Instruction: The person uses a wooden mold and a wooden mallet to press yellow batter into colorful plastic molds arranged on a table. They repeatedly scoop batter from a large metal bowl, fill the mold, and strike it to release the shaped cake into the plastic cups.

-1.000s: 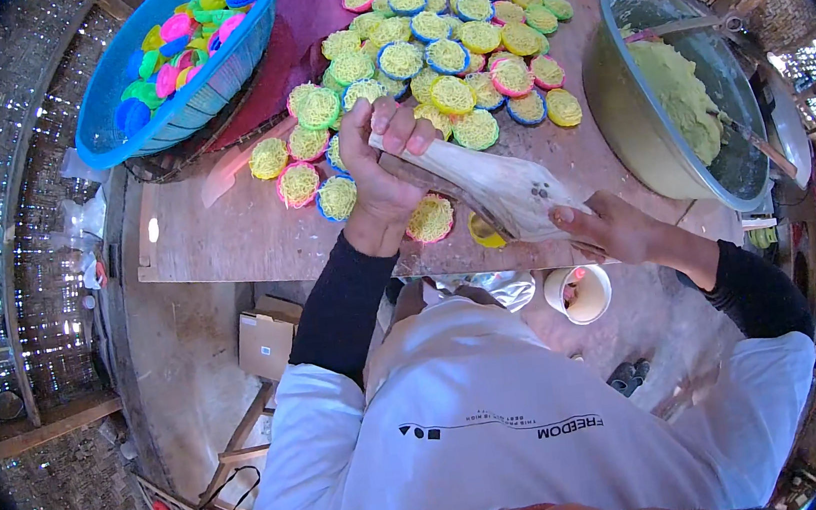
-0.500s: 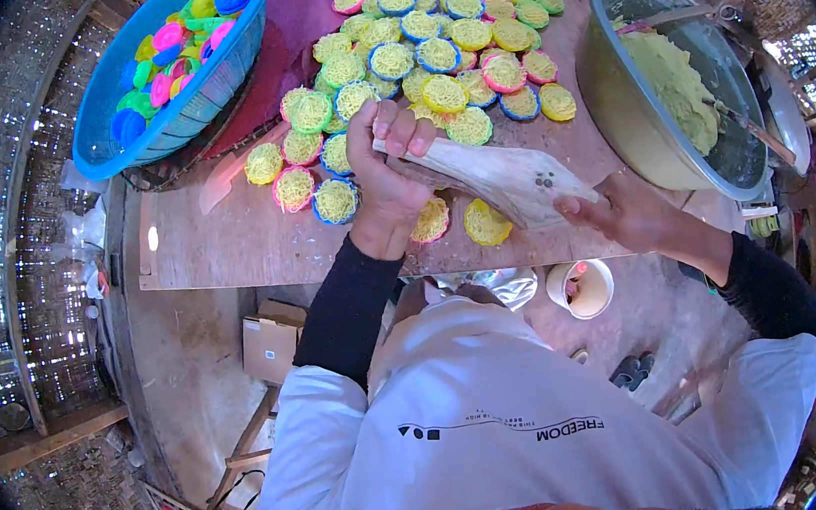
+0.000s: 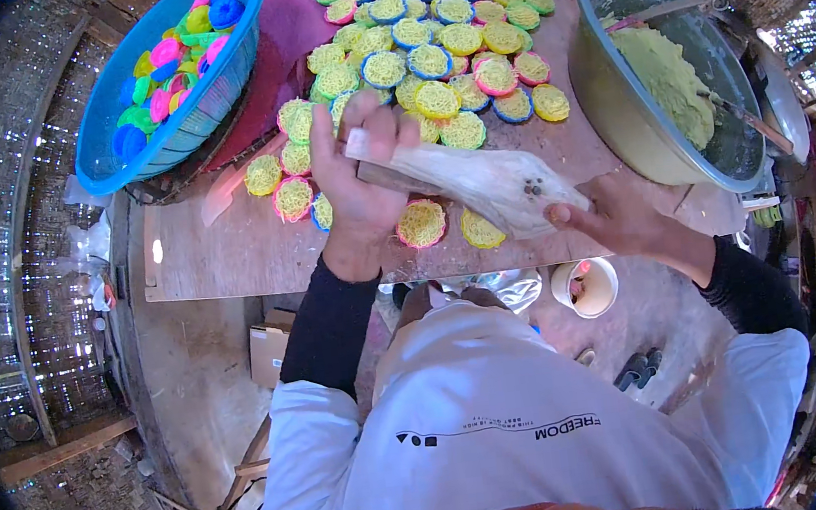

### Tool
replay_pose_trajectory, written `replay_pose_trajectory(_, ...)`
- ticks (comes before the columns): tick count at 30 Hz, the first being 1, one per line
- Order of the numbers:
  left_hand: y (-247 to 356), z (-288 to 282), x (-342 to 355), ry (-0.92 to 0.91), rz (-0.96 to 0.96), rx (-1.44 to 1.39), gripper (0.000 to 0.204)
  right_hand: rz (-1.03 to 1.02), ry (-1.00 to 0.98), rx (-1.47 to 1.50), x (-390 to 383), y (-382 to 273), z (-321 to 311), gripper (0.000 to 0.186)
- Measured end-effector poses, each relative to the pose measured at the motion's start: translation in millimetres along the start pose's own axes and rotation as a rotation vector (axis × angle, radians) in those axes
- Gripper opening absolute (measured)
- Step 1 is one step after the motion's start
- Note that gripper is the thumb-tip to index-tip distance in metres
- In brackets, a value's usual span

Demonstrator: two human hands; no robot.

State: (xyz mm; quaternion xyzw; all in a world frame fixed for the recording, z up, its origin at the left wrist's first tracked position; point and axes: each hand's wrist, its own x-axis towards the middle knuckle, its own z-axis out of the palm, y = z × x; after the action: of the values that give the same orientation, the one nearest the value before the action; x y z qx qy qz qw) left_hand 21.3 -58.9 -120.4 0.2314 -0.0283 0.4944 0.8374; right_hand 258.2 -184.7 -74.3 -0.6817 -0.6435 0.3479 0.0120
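Observation:
A long, pale wooden press (image 3: pixel 475 179) is held aslant between my hands, above the table's near edge. It is narrow at the left end and broad at the right, with several small dark spots on its face. My left hand (image 3: pixel 361 175) has its fingers curled loosely round the narrow end, thumb raised. Around the broad end my right hand (image 3: pixel 615 216) is closed, its thumb pressing on top. Just beyond lie many round colored molds (image 3: pixel 436 99) filled with yellow-green strands. Two of these, a pink-rimmed mold (image 3: pixel 422 223) and a yellow mold (image 3: pixel 481 230), sit close below the press.
On the right stands a large basin (image 3: pixel 633 108) containing pale green dough (image 3: pixel 659 75) and a long-handled utensil (image 3: pixel 750 120). A blue basket (image 3: pixel 101 169) of colored molds is at the far left. Below the table (image 3: pixel 228 265) are a white bucket (image 3: pixel 607 303) and a cardboard box (image 3: pixel 268 352).
My left hand has shifted slightly left and loosened, its thumb lifting off the narrow end. The press has moved a little left and down. The molds stay in place.

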Motion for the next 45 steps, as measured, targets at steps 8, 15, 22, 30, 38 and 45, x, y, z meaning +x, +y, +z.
replay_pose_trajectory(8, -32.3, -19.8, -28.7, -0.191, -0.643, 1.507, 0.045, -0.195, 0.042, 0.353, -4.6, 39.9, 12.6, 0.063)
replay_pose_trajectory(15, -71.7, -52.9, -56.3, 0.067, -0.278, 1.621, 0.029, -0.181, 0.086, 0.377, -3.7, 47.5, 17.6, 0.059)
replay_pose_trajectory(22, -54.4, 1.6, -72.6, -0.503, 0.134, 2.465, 0.033, -0.173, 0.132, 0.426, 0.2, 60.7, 18.8, 0.058)
replay_pose_trajectory(30, -27.0, 43.7, -47.7, -0.218, 0.235, 2.694, 0.051, -0.233, 0.174, 0.373, -4.8, 36.8, 8.2, 0.061)
replay_pose_trajectory(38, -7.8, -31.5, -17.7, -0.348, 0.047, 1.436, 0.064, -0.549, 0.603, -0.162, -1.8, -56.9, -36.9, 0.052)
replay_pose_trajectory(45, -5.7, -24.6, -8.4, -0.475, -0.284, 1.476, 0.043, -1.364, 1.248, 0.088, 69.2, -81.4, -101.8, 0.037)
